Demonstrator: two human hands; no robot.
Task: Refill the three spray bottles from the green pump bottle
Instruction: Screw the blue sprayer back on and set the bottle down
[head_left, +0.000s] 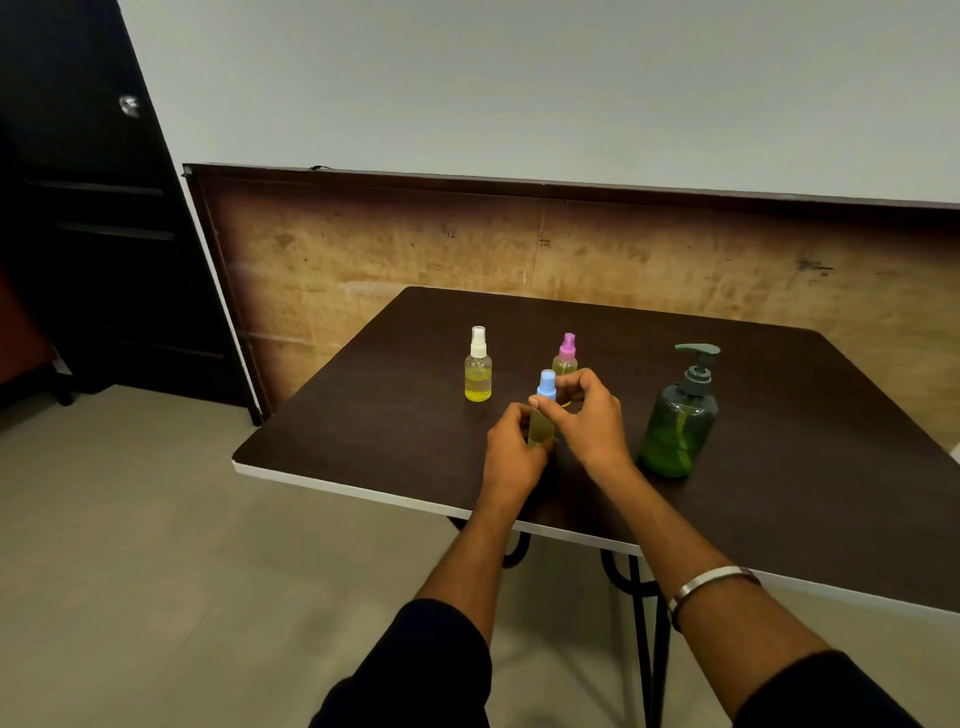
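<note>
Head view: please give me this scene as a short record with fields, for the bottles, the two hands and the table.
surface: dark table, white front edge
held bottle: blue-capped spray bottle, yellowish liquid inside
left hand: grips the body of the blue-capped bottle
right hand: pinches its blue spray cap
white-capped spray bottle: upright, left of the hands, partly filled with yellow liquid
pink-capped spray bottle: upright behind the hands, lower part hidden
green pump bottle: upright, right of the hands, untouched
caps: all on

Dim, even indoor light, soft overall focus, faint shadows, and wide-angle bending toward the edges.
</note>
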